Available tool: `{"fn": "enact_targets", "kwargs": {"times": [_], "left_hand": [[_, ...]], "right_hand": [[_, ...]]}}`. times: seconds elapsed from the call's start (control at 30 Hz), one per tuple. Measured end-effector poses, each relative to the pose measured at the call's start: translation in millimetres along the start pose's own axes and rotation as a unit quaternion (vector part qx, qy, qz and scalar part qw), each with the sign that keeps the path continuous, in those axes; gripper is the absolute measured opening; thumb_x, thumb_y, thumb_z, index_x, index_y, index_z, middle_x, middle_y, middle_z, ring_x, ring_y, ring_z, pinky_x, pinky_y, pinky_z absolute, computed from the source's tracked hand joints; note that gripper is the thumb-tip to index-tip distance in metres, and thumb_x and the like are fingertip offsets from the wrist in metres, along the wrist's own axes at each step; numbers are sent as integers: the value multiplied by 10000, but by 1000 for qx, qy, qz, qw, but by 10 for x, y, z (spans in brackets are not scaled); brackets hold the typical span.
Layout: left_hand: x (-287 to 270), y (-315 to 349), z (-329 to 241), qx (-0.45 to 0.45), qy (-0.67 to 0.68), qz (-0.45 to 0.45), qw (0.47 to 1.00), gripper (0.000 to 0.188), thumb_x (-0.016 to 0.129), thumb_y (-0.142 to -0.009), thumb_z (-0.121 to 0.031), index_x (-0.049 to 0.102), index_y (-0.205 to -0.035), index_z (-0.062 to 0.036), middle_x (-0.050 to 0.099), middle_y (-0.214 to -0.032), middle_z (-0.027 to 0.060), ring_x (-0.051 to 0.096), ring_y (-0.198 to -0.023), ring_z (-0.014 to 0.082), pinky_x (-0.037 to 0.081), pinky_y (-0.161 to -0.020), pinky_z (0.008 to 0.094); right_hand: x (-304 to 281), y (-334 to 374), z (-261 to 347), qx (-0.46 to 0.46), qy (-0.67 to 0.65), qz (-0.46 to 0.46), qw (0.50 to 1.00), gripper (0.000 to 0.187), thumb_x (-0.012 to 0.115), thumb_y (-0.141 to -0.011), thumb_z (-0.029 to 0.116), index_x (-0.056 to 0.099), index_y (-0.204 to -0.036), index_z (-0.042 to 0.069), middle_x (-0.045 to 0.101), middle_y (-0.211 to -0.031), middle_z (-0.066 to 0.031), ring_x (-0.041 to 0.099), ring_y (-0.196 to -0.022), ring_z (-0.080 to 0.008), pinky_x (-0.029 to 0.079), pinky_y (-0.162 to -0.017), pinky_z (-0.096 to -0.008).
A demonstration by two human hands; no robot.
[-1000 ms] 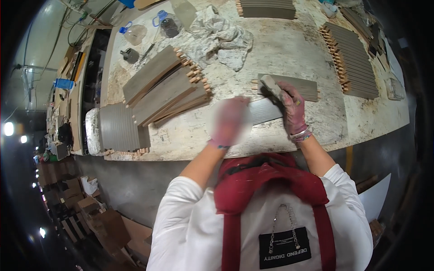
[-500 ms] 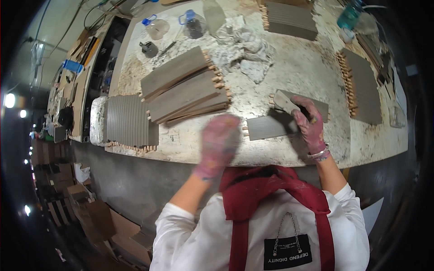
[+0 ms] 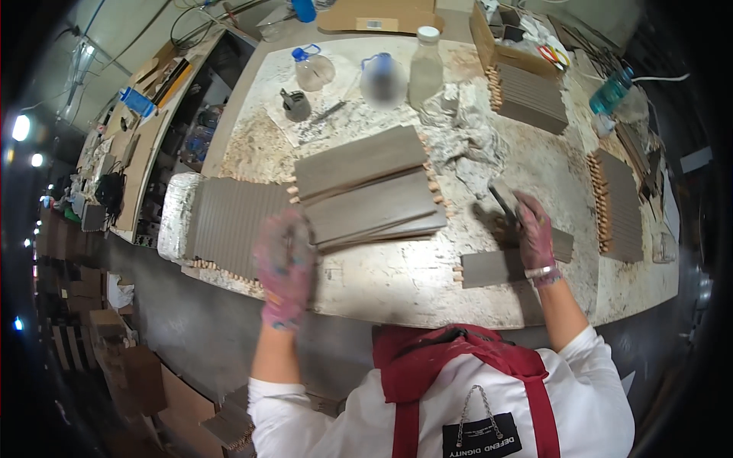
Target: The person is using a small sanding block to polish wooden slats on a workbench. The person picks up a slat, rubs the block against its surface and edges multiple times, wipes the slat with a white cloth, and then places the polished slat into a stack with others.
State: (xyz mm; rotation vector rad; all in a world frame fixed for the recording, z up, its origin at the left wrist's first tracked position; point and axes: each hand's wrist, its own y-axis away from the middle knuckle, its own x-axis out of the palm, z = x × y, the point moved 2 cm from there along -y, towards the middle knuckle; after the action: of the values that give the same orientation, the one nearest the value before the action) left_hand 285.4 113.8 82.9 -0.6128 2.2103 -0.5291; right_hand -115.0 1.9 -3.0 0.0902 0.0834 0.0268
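Observation:
Both my hands wear pink, stained gloves. My right hand [image 3: 537, 238] is closed around a small flat block [image 3: 502, 200], pale on one face and dark on the other, held above the table. Below it lie two grey slats with wooden pegs at their ends; the nearer grey slat [image 3: 489, 269] is partly covered by my hand. My left hand [image 3: 285, 256] is smeared by motion, so its fingers cannot be read. It hovers between an upright row of grey slats [image 3: 233, 221] and a loose pile of grey slats [image 3: 366, 195].
Further pegged slat stacks stand at the back right [image 3: 532, 95] and the right edge [image 3: 620, 206]. A crumpled white cloth [image 3: 466, 137] lies mid-table. Behind are a capped bottle [image 3: 426, 69], blue-handled jugs [image 3: 314, 70] and a dark cup [image 3: 295, 105].
My left hand has swung left, from the table's front middle to the slat row. My right hand still grips the block, which is turned more edge-on. The view has shifted, showing more of the table's back.

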Motion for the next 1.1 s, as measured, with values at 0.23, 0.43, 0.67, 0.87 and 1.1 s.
{"fn": "enact_targets", "kwargs": {"times": [0.23,0.43,0.67,0.87,1.1], "left_hand": [[-85,-1487,761,-8,-94,105,990,217,639,-927,-209,646,-1025,-16,634,-985,123,627,-902,249,495,-829,328],[736,-1869,1639,41,-216,282,934,212,631,-880,-141,666,-1087,-112,647,-1066,109,628,-1007,313,503,-855,392],[1436,-1770,2087,193,-321,335,865,203,670,-757,-121,696,-958,-114,649,-1064,119,627,-974,319,514,-850,413],[1485,-1805,2077,206,-303,312,876,141,650,-761,-110,684,-896,-87,658,-987,107,637,-916,321,517,-824,418],[277,-1696,811,67,-113,183,974,195,612,-922,-182,690,-1027,-37,696,-1017,134,645,-960,311,494,-878,393]], "right_hand": [[-16,160,-427,24,-242,-31,969,423,530,-985,310,549,-1276,4,660,-1146,-166,680,-913,-251,542,-747,-322],[-17,203,-427,0,-227,-29,973,437,490,-996,341,541,-1282,16,660,-1182,-165,670,-1040,-268,555,-860,-365],[-38,263,-525,27,-234,-105,966,538,565,-968,369,465,-1350,3,610,-1236,-193,644,-1080,-318,537,-905,-429],[-91,275,-626,38,-248,-128,960,487,547,-983,346,469,-1342,26,598,-1253,-193,634,-1104,-336,541,-915,-448],[175,75,-89,2,-350,-33,936,495,521,-977,350,472,-1391,85,547,-1363,-126,548,-1221,-270,461,-1002,-463]]}}
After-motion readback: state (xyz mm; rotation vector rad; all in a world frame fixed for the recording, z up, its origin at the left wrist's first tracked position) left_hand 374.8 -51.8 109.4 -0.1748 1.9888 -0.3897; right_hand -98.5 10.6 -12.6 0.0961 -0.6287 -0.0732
